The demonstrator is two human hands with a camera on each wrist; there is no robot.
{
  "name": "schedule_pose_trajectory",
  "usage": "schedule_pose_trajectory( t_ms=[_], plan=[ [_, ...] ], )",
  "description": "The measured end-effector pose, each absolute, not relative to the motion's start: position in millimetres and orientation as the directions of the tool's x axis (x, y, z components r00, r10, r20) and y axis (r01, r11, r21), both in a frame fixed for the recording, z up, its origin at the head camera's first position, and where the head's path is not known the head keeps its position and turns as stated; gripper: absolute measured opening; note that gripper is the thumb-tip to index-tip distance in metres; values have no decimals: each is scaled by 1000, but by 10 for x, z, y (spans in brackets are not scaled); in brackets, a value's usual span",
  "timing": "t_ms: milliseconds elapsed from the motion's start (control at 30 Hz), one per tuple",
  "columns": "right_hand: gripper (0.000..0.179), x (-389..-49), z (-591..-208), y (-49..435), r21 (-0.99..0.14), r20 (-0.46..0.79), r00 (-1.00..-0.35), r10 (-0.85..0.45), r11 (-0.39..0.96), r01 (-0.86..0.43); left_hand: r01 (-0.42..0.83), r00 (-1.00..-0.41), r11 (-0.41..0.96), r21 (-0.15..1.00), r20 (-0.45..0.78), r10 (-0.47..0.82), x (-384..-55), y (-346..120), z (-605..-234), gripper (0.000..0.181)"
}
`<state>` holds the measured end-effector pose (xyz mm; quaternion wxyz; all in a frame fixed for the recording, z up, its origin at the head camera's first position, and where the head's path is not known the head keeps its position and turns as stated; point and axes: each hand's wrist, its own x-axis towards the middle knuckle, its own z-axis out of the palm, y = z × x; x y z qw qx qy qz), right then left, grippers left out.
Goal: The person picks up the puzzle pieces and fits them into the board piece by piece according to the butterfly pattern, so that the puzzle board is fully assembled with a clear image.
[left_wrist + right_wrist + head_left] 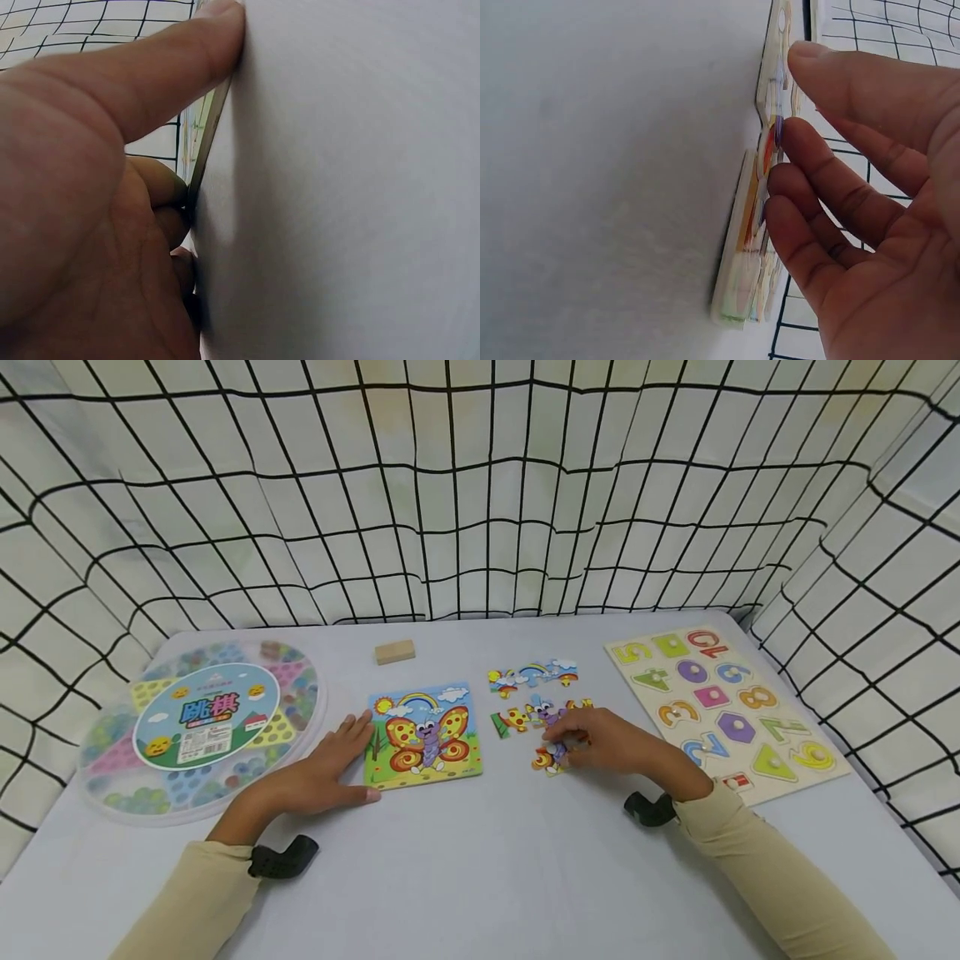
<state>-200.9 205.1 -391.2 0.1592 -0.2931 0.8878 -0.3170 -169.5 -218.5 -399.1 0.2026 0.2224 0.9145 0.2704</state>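
A square butterfly picture board (442, 760) lies left of centre in the head view. At its left side rests my left hand (318, 781), thumb at the near corner and fingers along the left edge; the left wrist view shows the thumb (202, 49) against the board's edge. To the right, butterfly jigsaw pieces lie in rows: a far rainbow strip (534, 675), a middle row (516, 720) and near pieces (551, 760). My right hand (607, 742) touches the near pieces and partly hides them. In the right wrist view, fingertips (784, 210) meet the pieces, with the thumb held apart.
A round clear case of coloured marbles (303, 727) lies at the left. Behind the picture board sits a small wooden block (394, 652). A number-and-shape board (712, 714) lies at the right. Black netting (487, 468) over white cloth borders the white table (480, 877).
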Motion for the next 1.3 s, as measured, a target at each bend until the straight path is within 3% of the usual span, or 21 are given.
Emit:
schedule_pose_trajectory(
  t_ms=[533,767,1300],
  plan=[
    [32,-2014,-3926,2040,-582,-72,-777,-626,659,-477,297,-817,756,584,-254,517,-1709,-2191,-3996,102],
    [24,-1995,-3910,2028,-627,-4,-775,-632,605,-490,303,-817,751,587,-247,522,-1727,-2202,-4023,102],
    [20,-2031,-3918,2000,-711,-16,-772,-635,550,-438,302,-816,749,589,-247,523,-1726,-2202,-4018,103]
  ],
)
